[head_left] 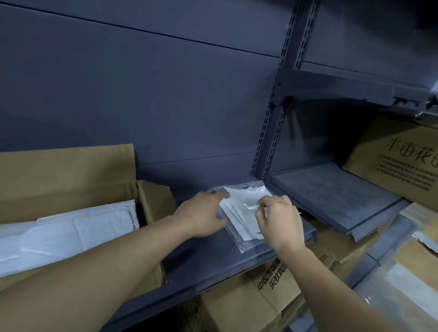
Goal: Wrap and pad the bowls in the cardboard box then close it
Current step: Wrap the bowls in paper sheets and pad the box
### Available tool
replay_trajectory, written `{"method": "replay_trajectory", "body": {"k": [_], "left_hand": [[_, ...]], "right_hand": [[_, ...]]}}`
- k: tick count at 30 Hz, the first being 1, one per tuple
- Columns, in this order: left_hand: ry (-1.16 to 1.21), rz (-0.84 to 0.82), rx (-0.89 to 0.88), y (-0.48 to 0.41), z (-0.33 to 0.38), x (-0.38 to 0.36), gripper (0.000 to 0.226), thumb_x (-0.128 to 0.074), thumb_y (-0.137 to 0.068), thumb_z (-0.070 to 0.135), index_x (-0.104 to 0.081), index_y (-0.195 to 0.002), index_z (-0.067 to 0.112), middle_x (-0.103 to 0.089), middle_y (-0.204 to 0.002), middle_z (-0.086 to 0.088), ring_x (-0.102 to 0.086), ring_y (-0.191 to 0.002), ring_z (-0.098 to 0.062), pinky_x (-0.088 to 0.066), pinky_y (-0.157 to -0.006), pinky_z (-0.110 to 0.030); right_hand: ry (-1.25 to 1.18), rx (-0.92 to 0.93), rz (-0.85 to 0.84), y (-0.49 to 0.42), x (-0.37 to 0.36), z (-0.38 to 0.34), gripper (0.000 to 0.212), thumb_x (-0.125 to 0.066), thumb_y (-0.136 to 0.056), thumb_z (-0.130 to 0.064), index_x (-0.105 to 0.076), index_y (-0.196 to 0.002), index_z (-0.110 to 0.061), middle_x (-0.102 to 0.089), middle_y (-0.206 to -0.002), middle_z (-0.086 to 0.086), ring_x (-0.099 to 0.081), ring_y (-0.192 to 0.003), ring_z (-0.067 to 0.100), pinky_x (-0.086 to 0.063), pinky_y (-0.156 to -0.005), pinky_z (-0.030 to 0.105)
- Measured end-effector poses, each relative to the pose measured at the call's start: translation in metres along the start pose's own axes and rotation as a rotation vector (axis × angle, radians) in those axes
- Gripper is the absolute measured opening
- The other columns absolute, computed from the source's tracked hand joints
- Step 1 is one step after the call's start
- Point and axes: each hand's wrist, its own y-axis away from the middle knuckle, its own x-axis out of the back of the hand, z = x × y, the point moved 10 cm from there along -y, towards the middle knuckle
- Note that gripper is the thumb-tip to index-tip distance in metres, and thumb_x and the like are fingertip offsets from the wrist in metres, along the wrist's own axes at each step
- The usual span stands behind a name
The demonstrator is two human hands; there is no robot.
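Observation:
An open cardboard box [61, 168] stands on the dark shelf at the left, its flaps up, with white foam padding [56, 231] lying across its inside; no bowl shows. To its right a small stack of white sheets [240, 210] lies on a piece of bubble wrap [245, 243]. My left hand [203, 212] rests flat on the stack's left edge. My right hand [279, 218] pinches the top sheet's edge between thumb and fingers.
The dark shelf [204, 257] has a front lip near my forearms. A slotted upright [277, 118] divides the bays. A printed carton [409, 161] sits on the right shelf [329, 196], and more cartons [259, 301] are stacked below.

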Motion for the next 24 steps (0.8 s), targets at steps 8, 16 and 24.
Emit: {"method": "replay_trajectory", "body": {"k": [8, 16, 24], "left_hand": [[-0.042, 0.173, -0.084, 0.012, 0.027, 0.051, 0.068, -0.07, -0.086, 0.039, -0.038, -0.146, 0.036, -0.037, -0.15, 0.009, -0.033, -0.137, -0.02, -0.038, -0.107, -0.045], [0.062, 0.266, -0.012, 0.044, 0.029, 0.102, 0.017, -0.058, -0.09, 0.034, -0.064, -0.085, 0.019, -0.062, -0.088, 0.001, -0.058, -0.089, -0.023, -0.049, -0.074, -0.04], [0.042, 0.448, -0.029, 0.089, 0.021, 0.166, 0.022, -0.055, -0.091, 0.028, -0.057, -0.08, 0.01, -0.056, -0.082, -0.001, -0.055, -0.082, -0.024, -0.05, -0.074, -0.043]], "right_hand": [[-0.093, 0.247, 0.081, -0.008, 0.063, -0.074, 0.008, -0.058, -0.087, -0.02, -0.064, -0.087, -0.015, -0.065, -0.082, -0.002, -0.054, -0.092, 0.022, -0.044, -0.078, 0.038], [-0.187, 0.277, 0.001, 0.002, 0.107, -0.115, 0.035, -0.057, -0.089, -0.02, -0.058, -0.124, -0.02, -0.063, -0.105, 0.0, -0.051, -0.108, 0.02, -0.043, -0.091, 0.036], [-0.123, 0.255, 0.059, 0.006, 0.126, -0.131, 0.055, -0.056, -0.086, -0.019, -0.042, -0.139, -0.029, -0.058, -0.098, -0.004, -0.05, -0.102, 0.021, -0.044, -0.084, 0.035]]}}
